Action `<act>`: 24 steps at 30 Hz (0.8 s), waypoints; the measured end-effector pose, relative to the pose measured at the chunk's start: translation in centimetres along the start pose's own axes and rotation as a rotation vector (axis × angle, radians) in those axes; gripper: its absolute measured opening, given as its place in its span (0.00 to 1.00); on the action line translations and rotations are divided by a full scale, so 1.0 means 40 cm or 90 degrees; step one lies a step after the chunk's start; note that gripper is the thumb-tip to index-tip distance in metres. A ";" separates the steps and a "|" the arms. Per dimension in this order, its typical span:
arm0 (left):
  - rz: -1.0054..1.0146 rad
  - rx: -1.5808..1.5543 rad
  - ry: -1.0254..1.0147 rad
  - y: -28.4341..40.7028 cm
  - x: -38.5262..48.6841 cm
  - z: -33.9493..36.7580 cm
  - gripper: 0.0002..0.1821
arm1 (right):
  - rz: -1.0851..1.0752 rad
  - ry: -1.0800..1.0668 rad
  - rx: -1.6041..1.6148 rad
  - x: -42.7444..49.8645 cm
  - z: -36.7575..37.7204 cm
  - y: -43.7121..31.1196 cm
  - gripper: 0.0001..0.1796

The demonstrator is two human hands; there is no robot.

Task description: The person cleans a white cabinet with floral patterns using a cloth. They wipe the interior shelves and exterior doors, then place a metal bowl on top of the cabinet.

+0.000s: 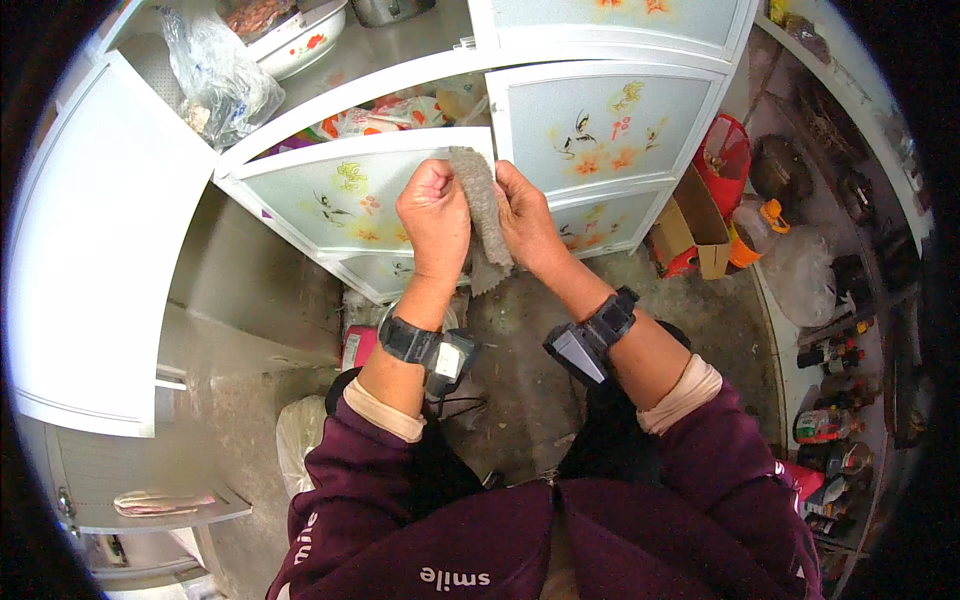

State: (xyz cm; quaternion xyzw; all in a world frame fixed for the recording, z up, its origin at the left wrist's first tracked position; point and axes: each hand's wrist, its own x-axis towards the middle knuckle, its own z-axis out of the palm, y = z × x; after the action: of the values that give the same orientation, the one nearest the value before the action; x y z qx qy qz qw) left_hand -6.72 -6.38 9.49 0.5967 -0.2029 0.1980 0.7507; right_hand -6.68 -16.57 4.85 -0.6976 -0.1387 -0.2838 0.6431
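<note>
A grey-brown cloth (pixel 484 206), folded into a strip, hangs between my two hands, its jagged lower end dangling over the floor. My left hand (pixel 436 206) is closed in a fist against the cloth's left side. On the other side, my right hand (pixel 526 214) pinches it with thumb and fingers. Just beyond them stands a white-framed cabinet with printed flowers on its frosted door panels. One lower door (pixel 330 206) is behind my left hand, and another door panel (pixel 607 135) is to the right.
An upper door (pixel 112 240) stands swung out at left. Inside the cabinet are a plastic bag (pixel 225 82) and an enamel basin (pixel 304 45). A cardboard box (pixel 694 225), an orange-capped jug (pixel 754 229) and a red container (pixel 724 157) stand at right. Bottles (pixel 821 424) line a shelf farther right.
</note>
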 end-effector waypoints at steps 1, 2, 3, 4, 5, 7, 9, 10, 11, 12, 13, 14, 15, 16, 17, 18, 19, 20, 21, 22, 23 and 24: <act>-0.016 -0.044 0.002 -0.002 0.002 -0.002 0.02 | 0.000 0.006 -0.003 0.002 -0.001 0.000 0.06; -0.018 -0.039 0.005 -0.004 -0.002 -0.002 0.03 | 0.027 0.008 -0.002 0.001 -0.001 -0.002 0.06; -0.002 -0.021 -0.012 -0.005 -0.005 -0.006 0.04 | 0.007 0.003 0.004 -0.001 -0.001 -0.007 0.06; 0.014 -0.002 -0.029 -0.007 -0.008 -0.010 0.04 | 0.015 -0.008 0.011 -0.005 -0.008 -0.012 0.06; -0.007 0.033 -0.036 -0.008 -0.012 -0.013 0.05 | 0.001 -0.019 0.025 -0.010 -0.012 -0.019 0.07; 0.076 0.079 -0.053 -0.012 -0.012 -0.014 0.08 | 0.014 -0.025 0.017 -0.011 -0.010 -0.030 0.08; 0.119 0.141 -0.039 -0.013 -0.010 -0.010 0.07 | 0.008 -0.026 0.027 -0.012 -0.009 -0.037 0.10; 0.112 0.140 -0.035 -0.013 -0.009 -0.007 0.07 | 0.008 -0.025 0.038 -0.014 -0.008 -0.038 0.11; 0.104 0.139 -0.030 -0.012 -0.007 -0.003 0.07 | 0.009 -0.026 0.046 -0.013 -0.006 -0.037 0.11; 0.104 0.136 -0.031 -0.011 -0.005 -0.001 0.07 | -0.007 -0.018 0.054 -0.013 -0.006 -0.034 0.11; 0.087 0.123 -0.022 -0.009 -0.003 0.002 0.06 | -0.022 -0.012 0.058 -0.012 -0.006 -0.030 0.10; 0.075 0.109 -0.017 -0.008 -0.001 0.003 0.06 | -0.049 -0.005 0.066 -0.011 -0.006 -0.025 0.09; 0.047 0.100 -0.007 -0.007 -0.001 0.004 0.06 | -0.028 -0.006 0.057 -0.009 -0.006 -0.019 0.09; 0.052 0.065 -0.002 -0.007 0.001 0.006 0.05 | -0.020 -0.006 0.051 -0.003 -0.004 -0.013 0.08; 0.041 0.032 0.008 -0.010 0.004 0.008 0.04 | -0.013 -0.004 0.045 0.002 -0.003 -0.008 0.07; 0.033 0.000 0.017 -0.015 0.006 0.009 0.03 | 0.005 -0.007 0.034 0.002 -0.004 -0.004 0.06; 0.022 -0.011 0.014 -0.020 0.006 0.007 0.03 | 0.023 -0.010 0.023 0.004 -0.005 -0.003 0.06; 0.014 -0.021 0.010 -0.026 0.007 0.004 0.04 | 0.039 -0.013 0.012 0.005 -0.007 -0.002 0.06; 0.034 -0.038 -0.003 -0.034 0.007 0.000 0.04 | 0.035 -0.015 0.031 0.007 -0.008 -0.003 0.07; 0.008 -0.017 0.008 -0.042 0.007 -0.008 0.05 | 0.031 -0.018 0.049 0.009 -0.010 -0.005 0.07; 0.010 -0.003 0.010 -0.050 0.009 -0.020 0.05 | 0.026 -0.022 0.066 0.011 -0.013 -0.008 0.08; -0.011 0.018 0.015 -0.056 0.011 -0.033 0.06 | 0.044 -0.032 0.060 0.015 -0.017 -0.010 0.08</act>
State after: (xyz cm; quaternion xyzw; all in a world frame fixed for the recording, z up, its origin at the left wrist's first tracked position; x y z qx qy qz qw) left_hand -5.03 -5.55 7.63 0.6068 -0.1863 0.2013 0.7461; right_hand -6.57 -17.28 5.53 -0.6775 -0.1438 -0.2372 0.6812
